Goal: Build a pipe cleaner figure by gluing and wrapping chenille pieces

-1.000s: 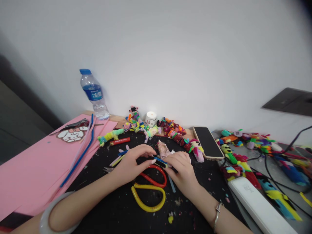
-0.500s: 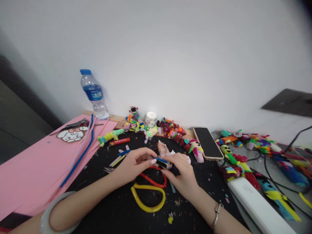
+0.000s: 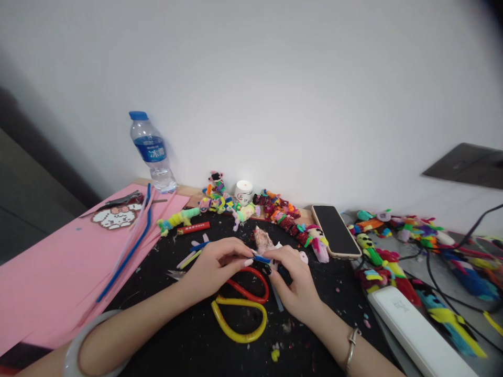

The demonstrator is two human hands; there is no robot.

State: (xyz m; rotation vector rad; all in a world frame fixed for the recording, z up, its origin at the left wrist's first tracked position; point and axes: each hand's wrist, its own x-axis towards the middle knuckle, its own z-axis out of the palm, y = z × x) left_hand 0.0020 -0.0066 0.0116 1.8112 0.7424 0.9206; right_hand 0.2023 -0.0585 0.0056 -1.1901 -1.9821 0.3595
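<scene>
Between the fingertips of both hands is a short blue pipe cleaner piece (image 3: 261,259), held roughly level above the black work surface. My left hand (image 3: 220,262) pinches its left end, and my right hand (image 3: 293,277) pinches the right end. Just below the hands lie scissors with one red loop handle (image 3: 264,296) and one yellow loop handle (image 3: 239,336). Their metal tips (image 3: 175,274) show past my left wrist; the middle is hidden under that hand. Several short lilac, blue and yellow pipe cleaner pieces (image 3: 192,255) lie left of my left hand.
Colourful pipe cleaner figures (image 3: 288,222) line the back, around a small white jar (image 3: 243,192). A phone (image 3: 336,230), a white oblong device (image 3: 420,330) and cables are at right. Pink sheets (image 3: 47,272) and a water bottle (image 3: 151,152) stand left.
The blue piece has turned slightly between my fingertips, and the pale yellow strip along its lower edge no longer shows. My right thumb has shifted a little. Everything else lies as before.
</scene>
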